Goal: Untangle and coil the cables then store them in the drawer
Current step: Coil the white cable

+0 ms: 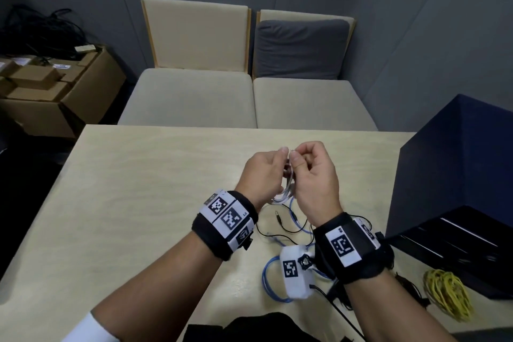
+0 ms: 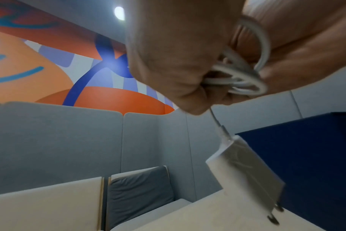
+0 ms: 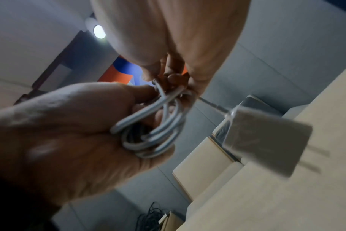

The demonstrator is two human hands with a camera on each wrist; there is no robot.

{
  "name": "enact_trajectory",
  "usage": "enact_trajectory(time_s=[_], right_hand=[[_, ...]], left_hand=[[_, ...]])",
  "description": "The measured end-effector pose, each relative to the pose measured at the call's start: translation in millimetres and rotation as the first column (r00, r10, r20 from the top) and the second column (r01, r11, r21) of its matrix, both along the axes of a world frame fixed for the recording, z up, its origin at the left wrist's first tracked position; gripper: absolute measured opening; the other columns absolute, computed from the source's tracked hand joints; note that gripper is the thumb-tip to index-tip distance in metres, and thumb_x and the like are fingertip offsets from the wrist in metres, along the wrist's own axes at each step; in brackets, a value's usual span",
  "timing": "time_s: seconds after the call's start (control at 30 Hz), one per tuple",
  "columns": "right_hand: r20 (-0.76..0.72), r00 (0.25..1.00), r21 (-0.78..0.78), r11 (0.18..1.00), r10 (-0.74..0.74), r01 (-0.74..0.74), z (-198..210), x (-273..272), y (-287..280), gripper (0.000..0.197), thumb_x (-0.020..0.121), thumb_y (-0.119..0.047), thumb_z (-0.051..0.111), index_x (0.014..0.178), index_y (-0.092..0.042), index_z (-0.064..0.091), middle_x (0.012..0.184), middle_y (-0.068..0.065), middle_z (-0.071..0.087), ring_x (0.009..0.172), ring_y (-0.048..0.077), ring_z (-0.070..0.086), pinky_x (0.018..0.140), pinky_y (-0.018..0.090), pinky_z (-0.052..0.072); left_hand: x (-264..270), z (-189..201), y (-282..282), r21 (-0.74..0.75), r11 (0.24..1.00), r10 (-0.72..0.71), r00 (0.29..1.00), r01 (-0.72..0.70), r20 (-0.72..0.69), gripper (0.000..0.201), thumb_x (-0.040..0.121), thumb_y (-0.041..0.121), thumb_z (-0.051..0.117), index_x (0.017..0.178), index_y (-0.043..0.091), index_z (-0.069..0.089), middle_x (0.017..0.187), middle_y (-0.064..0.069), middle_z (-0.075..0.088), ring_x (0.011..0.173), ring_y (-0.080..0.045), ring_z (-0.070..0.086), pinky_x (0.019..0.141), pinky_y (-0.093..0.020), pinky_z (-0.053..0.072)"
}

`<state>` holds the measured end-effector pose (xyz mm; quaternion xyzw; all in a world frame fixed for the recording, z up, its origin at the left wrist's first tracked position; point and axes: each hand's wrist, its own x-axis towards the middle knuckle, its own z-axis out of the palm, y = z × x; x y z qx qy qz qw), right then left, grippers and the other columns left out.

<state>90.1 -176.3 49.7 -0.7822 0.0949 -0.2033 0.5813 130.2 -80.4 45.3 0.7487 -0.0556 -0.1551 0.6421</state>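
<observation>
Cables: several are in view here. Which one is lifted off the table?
The white charger cable, coiled and gripped by both the left hand and right hand. The blue cable, black cable and yellow cable lie on the table.

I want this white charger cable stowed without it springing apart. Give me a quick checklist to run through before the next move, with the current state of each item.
1. White cable gathered in loops: ok, several loops bunched between both hands.
2. Left hand grips the bundle: ok.
3. Right hand pinches the cable near the top: ok.
4. Charger plug block under control: not ok, it dangles free on a short lead below the hands.
5. Drawer of the blue cabinet open: cannot tell from these views.
6. Other cables sorted: not ok, blue cable, thin black cable and yellow cable lie loose on the table.
</observation>
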Motion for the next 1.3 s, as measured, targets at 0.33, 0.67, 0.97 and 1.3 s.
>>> enact_trajectory(time_s=[0.33, 0.67, 0.97, 1.3], right_hand=[[-0.209, 0.974, -0.055, 0.994, 0.083, -0.097, -15, 4, -10, 0.015, 0.097, -0.019, 0.053, 0.098, -0.018, 0.068, 0.071, -0.010, 0.065, 0.066, 0.010, 0.059, 0.067, 0.036, 0.051], [-0.228, 0.974, -0.099, 0.995, -0.006, -0.017, -16, 5, -18, 0.016, 0.095, -0.020, 0.055, 0.084, -0.014, 0.065, 0.076, 0.002, 0.067, 0.075, 0.024, 0.065, 0.071, 0.042, 0.056], [-0.280, 0.949, 0.247, 0.966, 0.144, -0.074, -5, 2, -13, 0.020, 0.098, -0.010, 0.051, 0.086, -0.003, 0.065, 0.067, 0.007, 0.052, 0.058, 0.014, 0.056, 0.069, 0.040, 0.060], [-0.333, 0.930, 0.110, 0.986, 0.152, -0.122, -8, 0, -12, 0.022, 0.098, -0.018, 0.052, 0.082, -0.006, 0.061, 0.070, 0.002, 0.055, 0.066, 0.015, 0.047, 0.063, 0.032, 0.044]], left_hand=[[3, -1, 4, 0.243, 0.969, -0.024, 0.973, -0.034, 0.232, 0.036, 0.099, 0.027, 0.041, 0.066, 0.013, 0.044, 0.058, 0.001, 0.046, 0.055, -0.016, 0.043, 0.056, -0.032, 0.037], [7, 1, 25, -0.251, 0.966, -0.085, 0.995, 0.071, -0.046, 0.004, 0.096, 0.011, 0.055, 0.099, 0.011, 0.056, 0.065, -0.003, 0.065, 0.050, -0.012, 0.049, 0.051, -0.023, 0.042], [-2, -3, 16, -0.566, 0.746, 0.210, 0.930, -0.352, -0.302, 0.015, 0.097, 0.010, 0.050, 0.089, 0.006, 0.061, 0.060, -0.005, 0.056, 0.042, -0.005, 0.029, 0.039, -0.015, 0.025], [0, -4, 13, -0.523, 0.775, 0.238, 0.930, -0.355, -0.280, 0.017, 0.098, 0.013, 0.050, 0.086, 0.008, 0.061, 0.056, 0.000, 0.040, 0.040, -0.005, 0.029, 0.036, -0.015, 0.025]])
